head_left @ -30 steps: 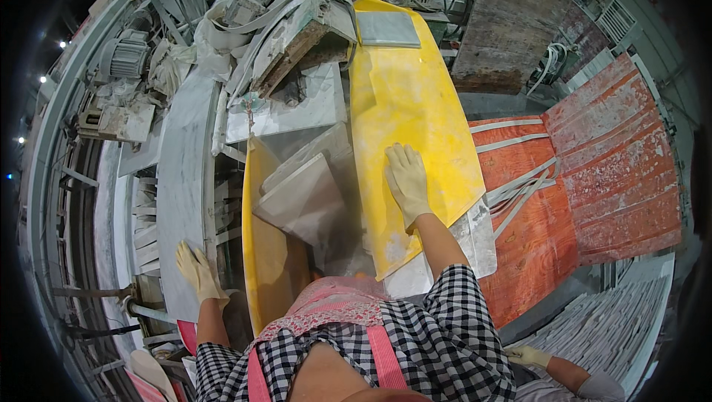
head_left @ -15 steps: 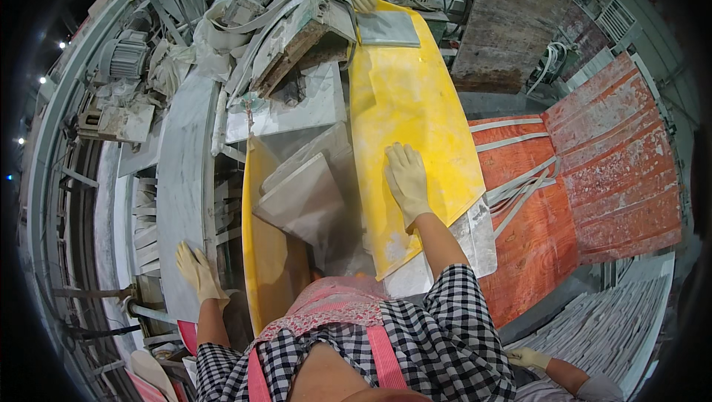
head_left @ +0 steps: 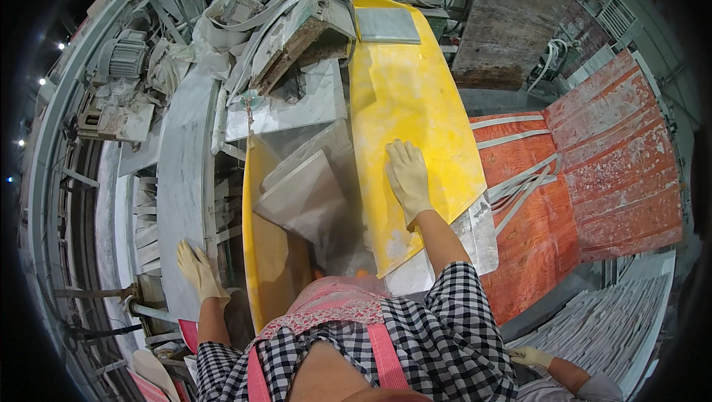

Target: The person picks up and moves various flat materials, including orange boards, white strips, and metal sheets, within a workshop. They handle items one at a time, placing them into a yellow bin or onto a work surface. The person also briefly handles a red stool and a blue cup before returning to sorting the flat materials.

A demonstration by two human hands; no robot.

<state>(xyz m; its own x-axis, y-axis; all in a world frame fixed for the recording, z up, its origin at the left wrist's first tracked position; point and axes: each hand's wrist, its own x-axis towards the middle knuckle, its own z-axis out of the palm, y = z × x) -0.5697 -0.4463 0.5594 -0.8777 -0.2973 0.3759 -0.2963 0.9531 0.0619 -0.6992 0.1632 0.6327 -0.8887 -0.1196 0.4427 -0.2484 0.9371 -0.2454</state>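
Note:
My left hand point(head_left: 196, 269), in a pale rubber glove, lies flat with fingers stretched on a long grey-veined stone slab point(head_left: 182, 179). In a matching glove, my right hand point(head_left: 406, 179) rests on a broad yellow sheet point(head_left: 426, 98) dusted with white, fingers stretched out. A small grey tile point(head_left: 388, 25) lies at the far end of that sheet. Between my arms, several loose grey stone pieces point(head_left: 305, 198) lean in a gap, beside a second yellow sheet point(head_left: 261, 239) standing on edge. White stone point(head_left: 478, 237) shows under the yellow sheet's near right corner.
Orange-red boards point(head_left: 530, 231) with white straps stand to the right. Many thin slabs point(head_left: 601, 320) are stacked at lower right, where another person's gloved hand point(head_left: 528, 356) shows. Motors point(head_left: 124, 55), white straps and a rough-edged block point(head_left: 304, 35) occupy the far left; a brown board point(head_left: 512, 20) stands behind.
A co-worker's gloved hand at the far end of the yellow sheet has moved back, mostly out of sight. My two hands stay in nearly the same places.

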